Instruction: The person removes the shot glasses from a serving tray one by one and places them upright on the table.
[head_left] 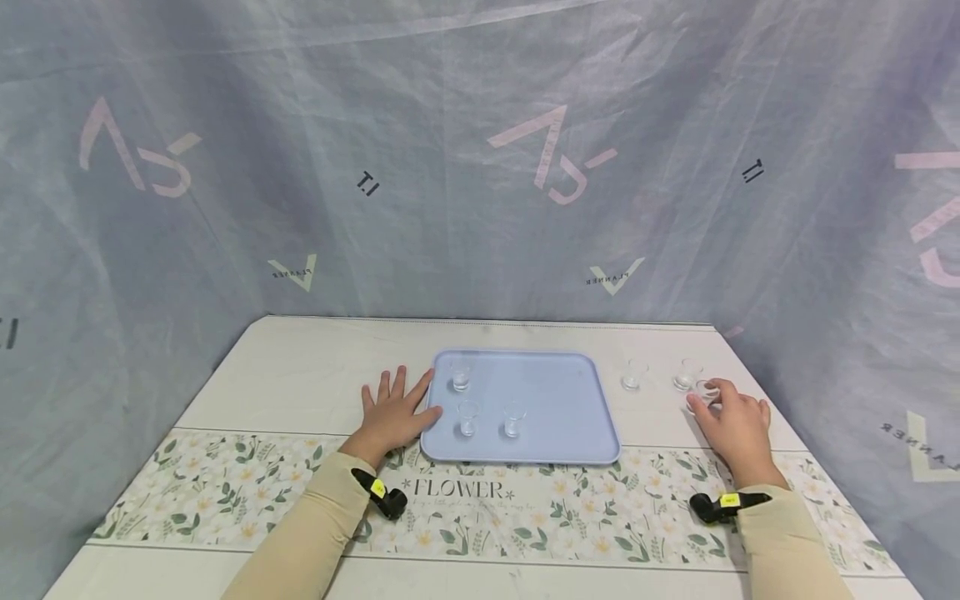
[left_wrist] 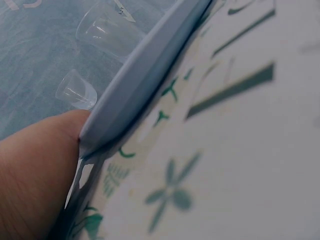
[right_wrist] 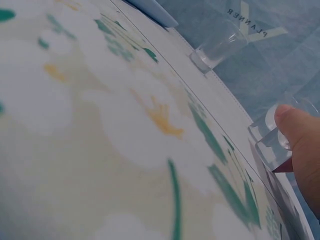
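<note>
My right hand [head_left: 735,427], at the table's right side, pinches a small clear shot glass [right_wrist: 273,151] between thumb and fingers. The thumb lies on the glass in the right wrist view, while the fingers behind are hidden. Another shot glass [head_left: 686,377] stands close behind the held one, and a third [head_left: 632,377] is to its left. My left hand [head_left: 393,421] rests with spread fingers at the left edge of a light blue tray [head_left: 558,408], its thumb at the rim. Three shot glasses [head_left: 513,422] stand upright on the tray's left half.
A white cloth with a floral band [head_left: 525,525] covers the table. Grey-blue curtains [head_left: 450,208] enclose the back and both sides. The tray's right half is bare, and white cloth lies between it and the glasses on the right.
</note>
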